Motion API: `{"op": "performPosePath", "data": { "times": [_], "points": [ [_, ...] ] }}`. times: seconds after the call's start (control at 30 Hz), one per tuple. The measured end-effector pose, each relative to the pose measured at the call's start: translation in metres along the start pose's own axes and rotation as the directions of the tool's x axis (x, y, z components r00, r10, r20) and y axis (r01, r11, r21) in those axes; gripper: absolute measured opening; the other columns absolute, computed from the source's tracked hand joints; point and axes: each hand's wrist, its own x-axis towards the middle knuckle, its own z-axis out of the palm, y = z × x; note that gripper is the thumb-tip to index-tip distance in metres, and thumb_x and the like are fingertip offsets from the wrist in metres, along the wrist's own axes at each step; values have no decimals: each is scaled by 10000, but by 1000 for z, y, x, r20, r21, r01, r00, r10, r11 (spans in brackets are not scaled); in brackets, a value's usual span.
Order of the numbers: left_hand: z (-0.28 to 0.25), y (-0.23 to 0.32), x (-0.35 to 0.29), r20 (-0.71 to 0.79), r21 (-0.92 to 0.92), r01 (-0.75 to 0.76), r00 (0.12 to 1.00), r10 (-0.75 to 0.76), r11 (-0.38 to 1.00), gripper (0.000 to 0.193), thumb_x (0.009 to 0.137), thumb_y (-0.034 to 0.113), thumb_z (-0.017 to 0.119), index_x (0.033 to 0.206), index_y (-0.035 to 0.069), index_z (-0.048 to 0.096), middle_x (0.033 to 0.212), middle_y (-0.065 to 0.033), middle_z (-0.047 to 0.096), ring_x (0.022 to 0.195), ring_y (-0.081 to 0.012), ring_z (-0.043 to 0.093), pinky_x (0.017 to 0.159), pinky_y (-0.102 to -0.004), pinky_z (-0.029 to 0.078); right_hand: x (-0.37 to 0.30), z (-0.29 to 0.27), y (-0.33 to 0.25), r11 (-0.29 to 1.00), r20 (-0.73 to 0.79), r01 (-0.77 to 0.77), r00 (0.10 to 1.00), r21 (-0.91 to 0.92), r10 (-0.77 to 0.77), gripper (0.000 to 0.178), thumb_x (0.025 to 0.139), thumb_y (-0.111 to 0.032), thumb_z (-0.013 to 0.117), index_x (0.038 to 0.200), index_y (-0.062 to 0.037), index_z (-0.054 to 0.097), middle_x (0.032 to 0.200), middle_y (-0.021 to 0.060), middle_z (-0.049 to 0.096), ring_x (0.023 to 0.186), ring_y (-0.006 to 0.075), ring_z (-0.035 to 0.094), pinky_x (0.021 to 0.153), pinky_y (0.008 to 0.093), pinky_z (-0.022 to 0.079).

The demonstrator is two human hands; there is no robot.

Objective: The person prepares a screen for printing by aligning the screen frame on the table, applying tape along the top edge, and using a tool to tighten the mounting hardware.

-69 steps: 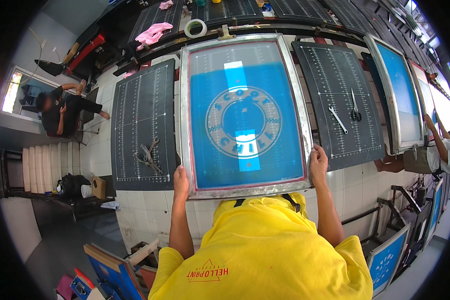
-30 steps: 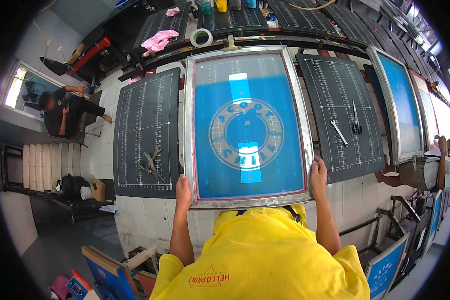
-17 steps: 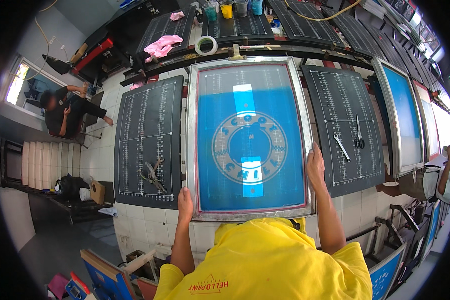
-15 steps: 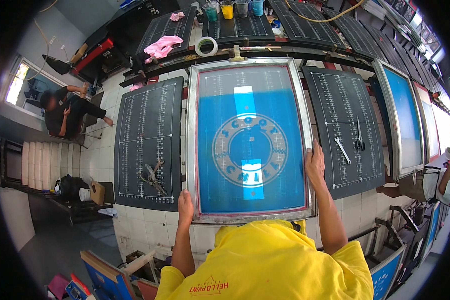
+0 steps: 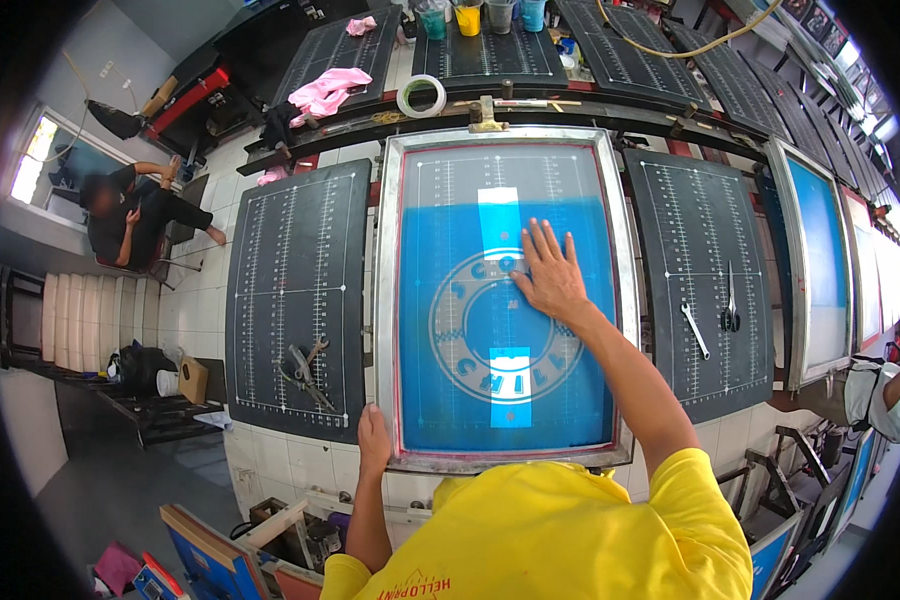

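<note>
A screen printing frame (image 5: 626, 300) with silver edges and blue-coated mesh lies over a dark, ruled board in the middle. Its mesh carries a ring-shaped stencil with lettering, and two bright light patches show on it. At the frame's lower left edge my left hand (image 5: 374, 440) is closed on the metal side, its fingers partly hidden. My right hand (image 5: 553, 277) rests on the mesh over the upper right of the ring, palm down with fingers spread. A hinge clamp (image 5: 487, 118) stands at the frame's far edge.
Dark ruled boards flank the frame; pliers (image 5: 308, 376) lie on the left one, a wrench (image 5: 695, 331) and scissors (image 5: 732, 300) on the right. Behind are a tape roll (image 5: 422, 96), pink cloth (image 5: 328, 92) and ink cups (image 5: 468, 20). One person (image 5: 135, 215) sits left; another is partly visible right.
My right hand has left the frame's right side and moved inward and up onto the mesh. My left hand stays at the left edge. The view has shifted slightly.
</note>
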Motion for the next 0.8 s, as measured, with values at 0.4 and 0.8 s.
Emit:
{"op": "performPosePath", "data": {
  "times": [0.4,0.8],
  "points": [
    [1,-5,0,11,3,-24,1000,24,1000,435,1023,308,332,1001,-78,530,796,-193,527,756,-335,499,747,-401,418,17,23,-7,999,76,-7,997,-53,11,724,950,-515,392,1478,-38,258,1556,144,202,1452,298,144,1155,576,120],
    [2,4,-3,-3,-105,-36,999,36,994,459,1031,334,332,979,-78,528,807,-139,525,770,-238,483,758,-377,410,15,29,-5,996,105,-14,994,-93,24,725,956,-533,357,1491,-60,234,1565,114,190,1457,283,127,1164,564,110]
  ]
}}
